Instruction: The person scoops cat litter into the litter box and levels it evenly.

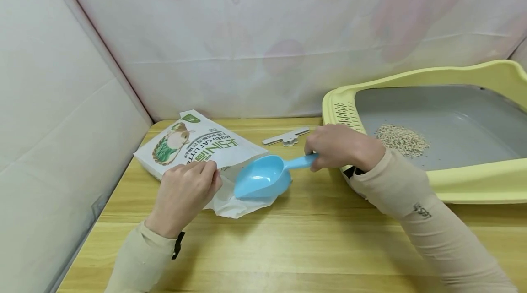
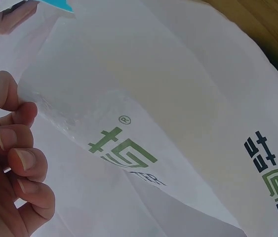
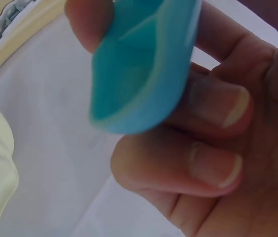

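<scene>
**Light-blue plastic scoop (image 1: 263, 175) at the mouth of a white printed litter bag (image 1: 218, 135)**

The left hand (image 1: 185, 192) pinches the bag's upper edge, fingers curled. The right hand (image 1: 339, 147) grips the scoop's handle; the bowl lies over the lower flap. Behind, a flat pale clip (image 1: 287, 137) rests on the wood-grained table (image 1: 267, 256). Right: a yellow-rimmed grey tray (image 1: 473, 183) containing heaped beige pellets (image 1: 402, 140).

I have the bag (image 1: 206, 139) on the left of the surface (image 1: 267, 247), scoop (image 1: 263, 176) at its open end (image 1: 231, 209). From here, the tray (image 1: 473, 181) stands right, litter (image 1: 401, 139) inside; the clip (image 1: 287, 138) lies behind the scoop.
</scene>
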Motion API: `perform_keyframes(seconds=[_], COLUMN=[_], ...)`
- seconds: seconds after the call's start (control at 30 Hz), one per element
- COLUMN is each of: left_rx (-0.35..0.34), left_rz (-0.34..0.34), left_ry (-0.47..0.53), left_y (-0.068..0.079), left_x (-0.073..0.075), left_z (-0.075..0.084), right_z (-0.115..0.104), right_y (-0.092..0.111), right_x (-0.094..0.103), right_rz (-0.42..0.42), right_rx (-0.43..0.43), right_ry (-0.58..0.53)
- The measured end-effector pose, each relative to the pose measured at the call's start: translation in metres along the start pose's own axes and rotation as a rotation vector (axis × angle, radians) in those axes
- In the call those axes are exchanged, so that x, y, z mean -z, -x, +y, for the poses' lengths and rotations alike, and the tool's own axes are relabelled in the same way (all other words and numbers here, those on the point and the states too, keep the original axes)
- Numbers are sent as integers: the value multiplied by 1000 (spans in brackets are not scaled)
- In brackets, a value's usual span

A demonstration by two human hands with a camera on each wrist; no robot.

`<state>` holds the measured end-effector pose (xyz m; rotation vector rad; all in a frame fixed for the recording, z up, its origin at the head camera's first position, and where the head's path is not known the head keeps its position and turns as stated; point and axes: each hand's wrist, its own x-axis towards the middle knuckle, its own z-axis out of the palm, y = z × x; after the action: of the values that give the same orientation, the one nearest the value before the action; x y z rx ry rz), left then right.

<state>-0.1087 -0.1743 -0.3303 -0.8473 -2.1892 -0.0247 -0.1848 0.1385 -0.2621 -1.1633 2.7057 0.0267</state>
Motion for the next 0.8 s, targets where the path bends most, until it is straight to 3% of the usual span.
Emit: perform_keyframes(seconds=[0.6,0.8], left_rx=[5,-4], left_rz=[-33,-12], left_ry=[-3,4], left_y=[-1,-1], left_x=[1,1], left_z=[1,0], right_z=[-20,-30], right_y=[-19,-26], right_x=[-7,-10], right_rz=[-53,-39], right_rx=[63,65], right_ry=[-6,29])
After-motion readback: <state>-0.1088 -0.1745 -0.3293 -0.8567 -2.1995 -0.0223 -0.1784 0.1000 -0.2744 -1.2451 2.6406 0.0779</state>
